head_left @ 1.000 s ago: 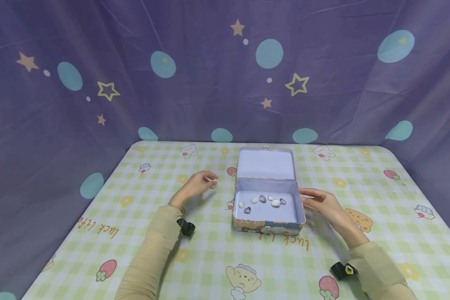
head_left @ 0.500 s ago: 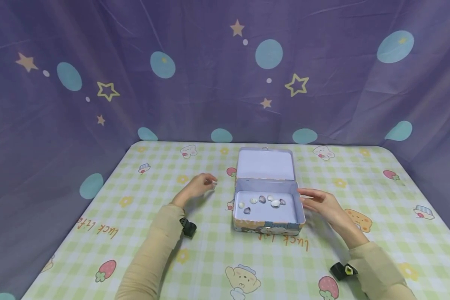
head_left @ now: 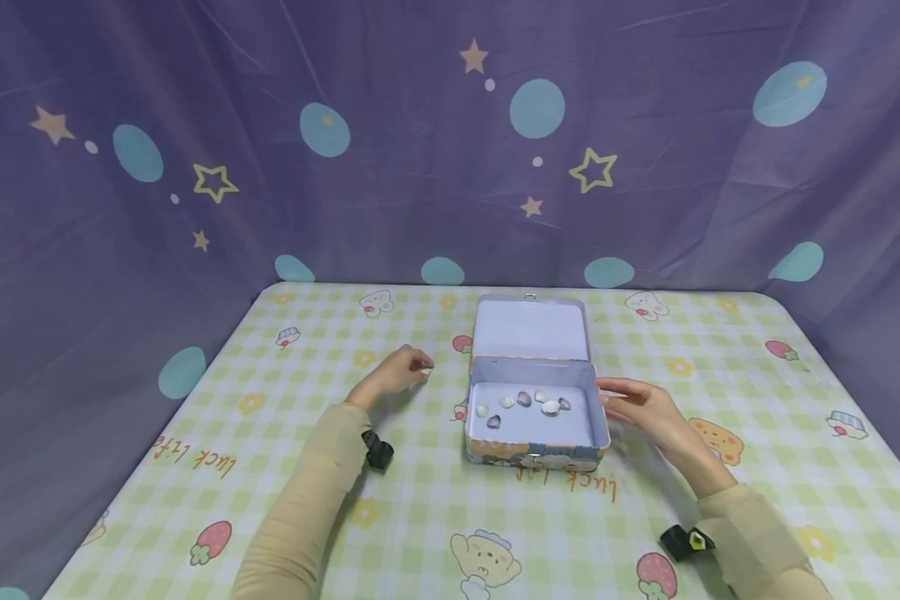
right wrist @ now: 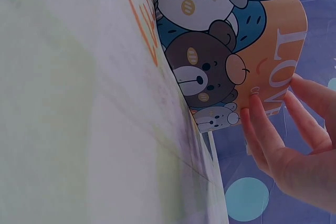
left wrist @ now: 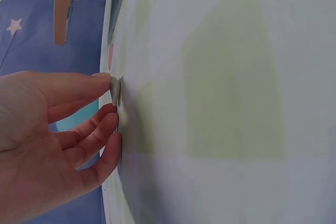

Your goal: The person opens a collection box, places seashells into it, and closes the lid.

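Observation:
In the head view, an open tin box (head_left: 532, 457) with a white inside stands on the table, its hinged lid tilted back. Several small seashells (head_left: 524, 399), white and purplish, lie scattered on its floor. Left of the box, my left hand (head_left: 396, 372) is low over the cloth. It pinches a small pale seashell (left wrist: 115, 91) at the fingertips, close to the cloth in the left wrist view. My right hand (head_left: 648, 414) rests its fingertips on the box's right wall and rim. The right wrist view shows those fingers (right wrist: 265, 124) fairly straight against the printed bear side.
A green-and-white checked tablecloth (head_left: 570, 533) with cartoon prints covers the table. Behind it and at the sides hangs a purple curtain (head_left: 420, 192) with stars and ovals. A small black camera (head_left: 378, 451) is strapped to the left wrist, another black camera (head_left: 682, 543) to the right.
My left hand has lowered slightly, and its fingers have closed on the seashell that lay at its fingertips. The right hand and the tin box have stayed in place.

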The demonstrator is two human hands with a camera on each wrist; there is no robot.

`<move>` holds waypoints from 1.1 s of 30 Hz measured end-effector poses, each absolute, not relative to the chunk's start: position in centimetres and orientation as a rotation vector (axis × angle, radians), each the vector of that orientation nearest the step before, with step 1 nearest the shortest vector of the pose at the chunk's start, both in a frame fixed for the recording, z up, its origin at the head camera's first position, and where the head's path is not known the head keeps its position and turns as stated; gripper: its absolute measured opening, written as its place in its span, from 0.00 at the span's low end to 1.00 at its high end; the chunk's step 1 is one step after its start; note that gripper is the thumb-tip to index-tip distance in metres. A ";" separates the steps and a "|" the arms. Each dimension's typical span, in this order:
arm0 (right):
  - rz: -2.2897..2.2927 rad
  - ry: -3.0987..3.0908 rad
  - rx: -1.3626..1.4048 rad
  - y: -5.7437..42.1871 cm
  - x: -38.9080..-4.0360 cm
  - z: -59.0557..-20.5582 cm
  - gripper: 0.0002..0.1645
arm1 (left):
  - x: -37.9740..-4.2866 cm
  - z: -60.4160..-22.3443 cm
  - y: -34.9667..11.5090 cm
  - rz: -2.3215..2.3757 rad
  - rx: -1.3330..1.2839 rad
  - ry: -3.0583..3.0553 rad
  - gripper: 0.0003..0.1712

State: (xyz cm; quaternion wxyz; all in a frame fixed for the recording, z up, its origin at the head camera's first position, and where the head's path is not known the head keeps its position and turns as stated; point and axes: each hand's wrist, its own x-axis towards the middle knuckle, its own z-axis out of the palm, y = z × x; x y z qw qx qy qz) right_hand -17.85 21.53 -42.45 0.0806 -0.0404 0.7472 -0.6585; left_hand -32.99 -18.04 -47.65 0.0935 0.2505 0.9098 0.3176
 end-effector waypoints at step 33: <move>-1.959 2.249 -0.118 21.5 -17.9 -42.4 0.33 | -28.8 -42.3 -16.0 0.959 0.576 2.751 0.07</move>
